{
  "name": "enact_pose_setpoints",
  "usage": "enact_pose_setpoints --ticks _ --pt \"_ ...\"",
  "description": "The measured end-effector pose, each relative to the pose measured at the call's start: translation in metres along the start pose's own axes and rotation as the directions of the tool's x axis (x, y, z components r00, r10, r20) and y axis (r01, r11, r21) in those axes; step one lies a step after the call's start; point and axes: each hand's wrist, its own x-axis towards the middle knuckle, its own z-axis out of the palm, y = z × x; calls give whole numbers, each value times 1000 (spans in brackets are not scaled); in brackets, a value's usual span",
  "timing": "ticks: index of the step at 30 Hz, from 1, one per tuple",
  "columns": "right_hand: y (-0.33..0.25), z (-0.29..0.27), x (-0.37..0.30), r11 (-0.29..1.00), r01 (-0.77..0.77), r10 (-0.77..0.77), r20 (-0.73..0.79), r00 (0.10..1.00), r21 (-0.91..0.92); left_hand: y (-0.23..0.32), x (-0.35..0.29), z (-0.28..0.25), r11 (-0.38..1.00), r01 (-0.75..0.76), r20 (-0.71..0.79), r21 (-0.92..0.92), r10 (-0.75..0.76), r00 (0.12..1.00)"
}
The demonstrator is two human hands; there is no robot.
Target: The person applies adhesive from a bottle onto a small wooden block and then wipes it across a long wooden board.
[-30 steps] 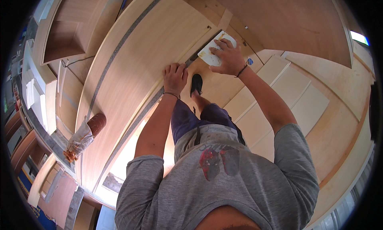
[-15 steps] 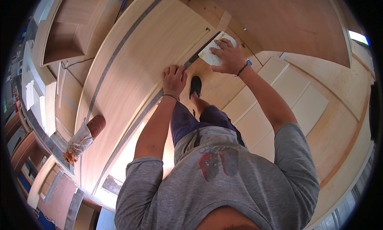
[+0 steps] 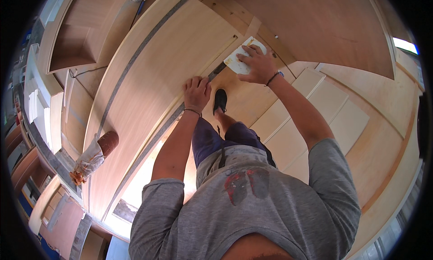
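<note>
A long pale wooden panel (image 3: 167,57) stretches diagonally in front of me, with dark grey strips along both long edges. My left hand (image 3: 196,94) rests at its near edge, fingers bent over the rim and closed on it. Further along that edge, my right hand (image 3: 258,67) grips a flat white piece (image 3: 239,61) with yellowish stains, its fingers spread across the top. The white piece lies against the panel's edge. Between the two hands, a short dark strip (image 3: 217,70) shows along the edge.
A brown roll in torn plastic wrap (image 3: 101,149) lies on the panel's left part. Open wooden boxes (image 3: 74,48) stand at the far left. A large brown board (image 3: 324,25) rises at the far right, with pale boards (image 3: 324,102) below it. My shoe (image 3: 220,99) is below the panel.
The white piece and my right hand have shifted very slightly. Beyond the white piece, the edge that looked dark now looks pale. My left hand stays in nearly the same place.
</note>
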Motion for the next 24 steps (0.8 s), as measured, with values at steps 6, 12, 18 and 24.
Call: enact_pose_setpoints --ticks 6,12,18,24 --pt "-5 -4 -5 1000 -16 17 43 999 -23 -1 0 0 1000 -10 -18 -9 9 1000" --pt "-23 6 -5 1000 12 -12 -31 999 6 -1 2 2 1000 14 14 -19 -13 1000" --pt "-37 13 -6 999 -24 25 -21 999 35 -2 3 0 1000 14 0 -25 -14 1000" --pt "-40 1 -3 999 -29 28 30 999 34 -2 4 -2 1000 -8 -14 -8 8 1000"
